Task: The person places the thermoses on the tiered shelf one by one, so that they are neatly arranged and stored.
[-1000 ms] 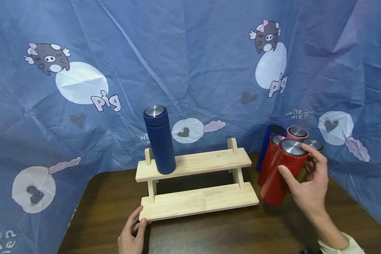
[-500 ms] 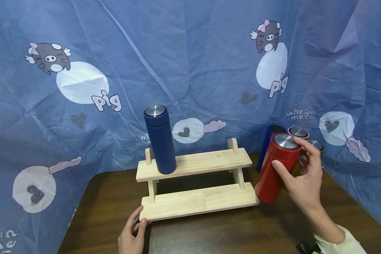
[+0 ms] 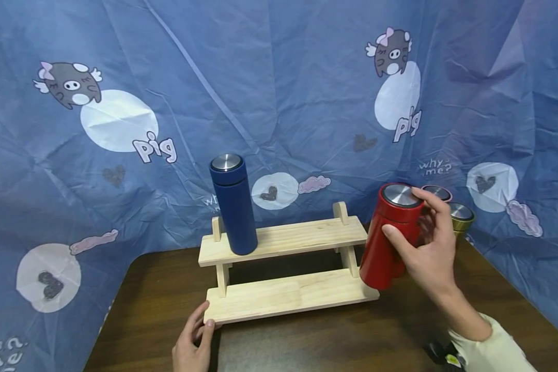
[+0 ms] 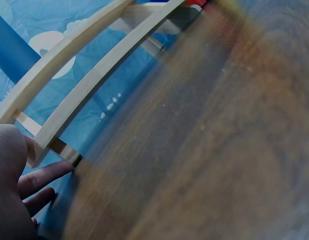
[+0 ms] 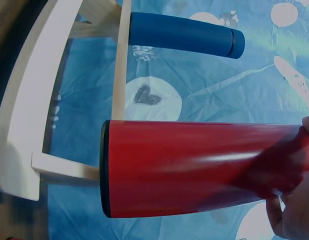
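Note:
My right hand [image 3: 432, 258] grips a glossy red thermos [image 3: 381, 248] with a silver lid, thumb in front and fingers over the lid edge. The thermos leans slightly at the right end of a two-tier wooden shelf [image 3: 293, 297]. In the right wrist view its dark base [image 5: 105, 170] hides part of the shelf's frame. My left hand [image 3: 192, 341] holds the lower board's left end between thumb and fingers; in the left wrist view some fingers [image 4: 47, 179] reach beside the shelf leg. A matte blue thermos [image 3: 236, 212] stands upright on the upper board's left side.
Behind my right hand stand a pink thermos [image 3: 437, 193] and a yellow-green thermos [image 3: 461, 214], both partly hidden. Another red one shows in part behind the held thermos. Blue printed cloth [image 3: 279, 103] hangs behind the brown table [image 3: 269, 346]. A small black object [image 3: 439, 354] lies near the right sleeve.
My right hand has carried the red thermos leftward and slightly up, from the group of thermoses to the shelf's right end. The left hand and blue thermos stay put.

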Tool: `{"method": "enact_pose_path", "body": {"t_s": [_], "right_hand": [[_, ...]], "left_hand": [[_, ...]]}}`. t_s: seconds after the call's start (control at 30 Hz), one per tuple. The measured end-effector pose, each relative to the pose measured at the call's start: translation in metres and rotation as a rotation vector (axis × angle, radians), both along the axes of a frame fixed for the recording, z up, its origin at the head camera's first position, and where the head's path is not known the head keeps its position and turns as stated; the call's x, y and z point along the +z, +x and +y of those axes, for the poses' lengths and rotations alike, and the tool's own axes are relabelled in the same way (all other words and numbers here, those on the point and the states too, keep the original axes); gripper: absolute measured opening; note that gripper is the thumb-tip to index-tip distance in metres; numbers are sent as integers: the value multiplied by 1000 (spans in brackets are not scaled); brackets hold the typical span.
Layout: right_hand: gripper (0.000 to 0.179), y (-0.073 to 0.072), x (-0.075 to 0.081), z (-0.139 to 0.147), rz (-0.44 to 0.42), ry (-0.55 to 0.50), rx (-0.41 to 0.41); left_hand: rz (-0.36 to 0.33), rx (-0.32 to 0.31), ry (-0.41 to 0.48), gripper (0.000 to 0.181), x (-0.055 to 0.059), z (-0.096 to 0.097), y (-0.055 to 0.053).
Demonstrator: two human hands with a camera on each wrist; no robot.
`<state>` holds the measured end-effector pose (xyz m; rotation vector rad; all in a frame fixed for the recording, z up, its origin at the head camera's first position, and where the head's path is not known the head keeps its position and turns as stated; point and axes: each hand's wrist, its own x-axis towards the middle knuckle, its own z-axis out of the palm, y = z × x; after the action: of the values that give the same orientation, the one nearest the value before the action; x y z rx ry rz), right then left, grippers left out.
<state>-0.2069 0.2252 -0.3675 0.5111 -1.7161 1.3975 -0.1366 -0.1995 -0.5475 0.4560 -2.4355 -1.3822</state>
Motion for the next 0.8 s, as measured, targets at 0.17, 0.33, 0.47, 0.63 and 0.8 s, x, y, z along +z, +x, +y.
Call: {"method": "enact_pose_path", "body": {"t_s": [0.17, 0.33, 0.47, 0.63, 0.8], "right_hand": [[80, -2, 3, -9, -10, 15, 10], [79, -7, 7, -19, -37, 25, 18], [80, -11, 8, -26, -46, 4, 39], [77, -16, 9, -35, -21, -48, 84], [74, -23, 12, -45, -8, -57, 114]], "left_hand": [[26, -3, 3, 43, -1, 0, 0], [26, -16, 16, 44, -1, -1, 0], [21, -20, 19, 44, -1, -1, 0], [32, -17, 14, 44, -1, -1, 1], [23, -7, 9, 45, -1, 0, 0]]}}
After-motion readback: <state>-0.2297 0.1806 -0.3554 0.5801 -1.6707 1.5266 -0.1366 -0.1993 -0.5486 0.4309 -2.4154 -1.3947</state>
